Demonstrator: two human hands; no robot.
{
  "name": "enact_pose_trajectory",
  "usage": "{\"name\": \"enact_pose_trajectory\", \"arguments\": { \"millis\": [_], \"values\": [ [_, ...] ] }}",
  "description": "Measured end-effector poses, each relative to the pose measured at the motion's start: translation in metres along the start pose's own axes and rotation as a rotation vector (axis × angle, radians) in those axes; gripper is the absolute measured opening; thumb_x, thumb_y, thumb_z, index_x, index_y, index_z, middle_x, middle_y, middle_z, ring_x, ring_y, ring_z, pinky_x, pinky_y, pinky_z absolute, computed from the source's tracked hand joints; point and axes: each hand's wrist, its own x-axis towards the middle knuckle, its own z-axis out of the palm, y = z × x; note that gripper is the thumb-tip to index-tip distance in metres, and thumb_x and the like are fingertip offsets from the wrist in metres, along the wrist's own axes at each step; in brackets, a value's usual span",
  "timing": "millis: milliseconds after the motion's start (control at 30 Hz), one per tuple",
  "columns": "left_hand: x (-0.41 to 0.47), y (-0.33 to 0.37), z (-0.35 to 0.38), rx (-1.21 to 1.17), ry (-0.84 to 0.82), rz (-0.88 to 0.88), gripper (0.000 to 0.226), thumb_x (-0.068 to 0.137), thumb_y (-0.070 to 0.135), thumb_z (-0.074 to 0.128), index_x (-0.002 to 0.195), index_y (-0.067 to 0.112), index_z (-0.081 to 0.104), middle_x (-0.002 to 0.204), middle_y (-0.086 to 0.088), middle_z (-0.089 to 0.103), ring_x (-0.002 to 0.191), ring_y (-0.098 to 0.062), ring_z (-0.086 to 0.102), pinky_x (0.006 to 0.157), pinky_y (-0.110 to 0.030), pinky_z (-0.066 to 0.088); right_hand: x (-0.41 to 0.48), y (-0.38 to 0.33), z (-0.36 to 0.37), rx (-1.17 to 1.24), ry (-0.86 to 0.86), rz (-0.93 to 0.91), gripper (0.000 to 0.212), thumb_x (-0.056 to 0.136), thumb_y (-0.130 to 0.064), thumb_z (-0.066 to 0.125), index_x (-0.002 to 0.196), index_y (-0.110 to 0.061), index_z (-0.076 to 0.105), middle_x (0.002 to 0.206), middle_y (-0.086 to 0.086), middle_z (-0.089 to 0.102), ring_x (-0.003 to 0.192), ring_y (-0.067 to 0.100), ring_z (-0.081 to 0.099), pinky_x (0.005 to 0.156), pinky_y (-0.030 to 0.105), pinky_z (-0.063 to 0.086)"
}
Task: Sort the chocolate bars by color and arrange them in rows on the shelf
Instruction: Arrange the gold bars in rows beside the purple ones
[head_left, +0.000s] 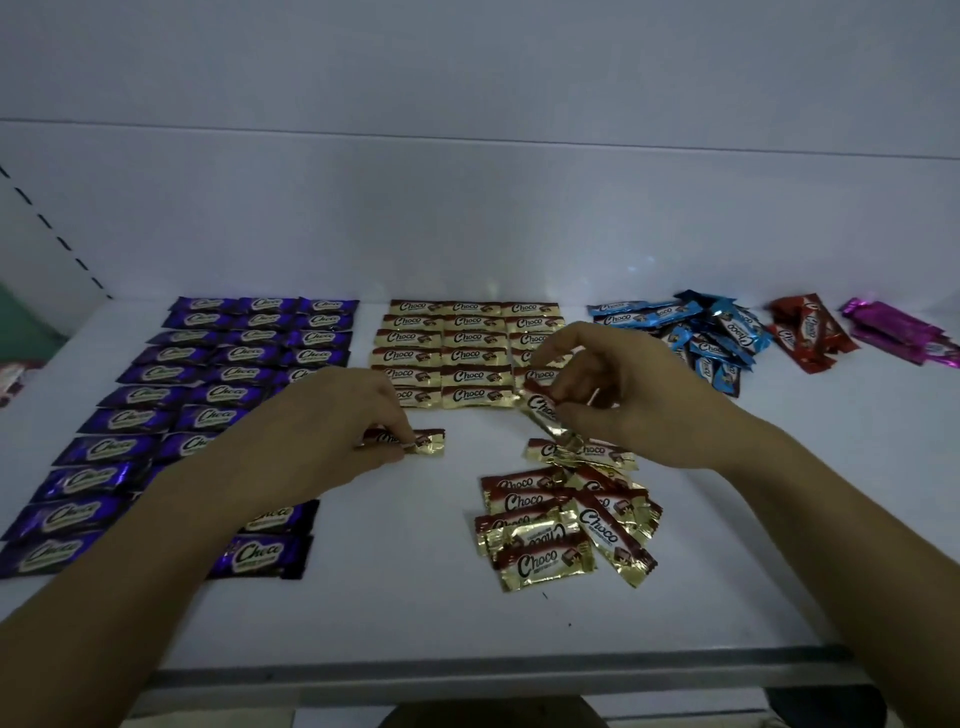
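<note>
The left grip (332, 421) pinches a gold bar (428, 441) against the shelf (395, 613); the right grip (623, 387) holds a second gold bar (543, 408), apparently tilted, beside the gold rows (467, 358)

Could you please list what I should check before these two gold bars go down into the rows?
1. Left hand pinches a gold bar: ok.
2. Right hand holds a second gold bar: ok.
3. Wrapper colour of both matches the gold rows: ok.
4. Bare shelf in front of the gold rows for another row: ok.
5. Second gold bar lies square to the rows: not ok, it is tilted.
6. Where the right column of the gold rows ends: cannot tell, the right hand covers it.
</note>
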Motion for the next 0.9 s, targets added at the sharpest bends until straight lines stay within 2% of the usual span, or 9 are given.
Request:
{"name": "enact_pose_trajectory", "arguments": {
  "millis": [133,233,300,433,633,900],
  "values": [
    [-0.001,-0.002,0.001,-0.003,0.015,-0.010,0.020,0.085,0.035,0.073,0.105,0.037,0.075,0.101,0.020,0.061,0.088,0.000,0.058,0.081,-0.026,0.053,0.022,-0.013,0.024,-0.156,-0.022,-0.050,0.021,0.083,-0.009,0.075,0.098,-0.024,0.072,0.084,-0.013,0.072,0.077,0.000,0.068,0.064,0.012,0.049],
    [-0.004,-0.003,0.005,-0.008,0.047,0.004,0.018,0.087,0.033,0.072,0.105,0.035,0.075,0.100,0.018,0.061,0.087,-0.002,0.059,0.080,-0.030,0.055,0.027,-0.012,0.041,-0.260,-0.066,-0.058,0.020,0.087,-0.012,0.074,0.101,-0.027,0.075,0.090,-0.015,0.072,0.081,-0.003,0.065,0.068,0.007,0.046],
    [-0.006,-0.003,0.008,0.006,0.074,0.017,0.017,0.087,0.032,0.072,0.104,0.034,0.076,0.099,0.017,0.062,0.086,-0.002,0.058,0.078,-0.031,0.055,0.027,-0.007,0.049,-0.324,-0.055,-0.080,0.019,0.088,-0.016,0.073,0.102,-0.028,0.076,0.093,-0.014,0.072,0.081,-0.001,0.064,0.071,0.011,0.050],
    [-0.007,-0.005,0.011,0.022,0.110,0.021,0.016,0.087,0.034,0.071,0.101,0.035,0.076,0.096,0.017,0.062,0.084,-0.002,0.058,0.075,-0.031,0.055,0.023,-0.003,0.056,-0.410,0.046,-0.148,0.014,0.089,-0.025,0.073,0.102,-0.026,0.077,0.094,-0.011,0.071,0.083,0.005,0.061,0.075,0.027,0.054],
    [-0.005,-0.005,0.013,0.023,0.142,-0.009,0.015,0.087,0.032,0.069,0.101,0.032,0.076,0.096,0.013,0.064,0.084,-0.004,0.058,0.077,-0.033,0.055,0.017,0.000,0.059,-0.436,0.069,-0.158,0.011,0.084,-0.033,0.077,0.095,-0.032,0.080,0.089,-0.018,0.070,0.081,0.001,0.059,0.074,0.027,0.053],
    [-0.001,-0.007,0.013,0.009,0.162,-0.044,0.015,0.087,0.031,0.070,0.101,0.033,0.075,0.099,0.013,0.064,0.086,-0.004,0.058,0.076,-0.033,0.056,0.021,0.005,0.064,-0.404,0.120,-0.138,0.013,0.086,-0.028,0.076,0.098,-0.028,0.080,0.095,-0.011,0.073,0.083,0.004,0.063,0.075,0.030,0.055]
  ]
}}
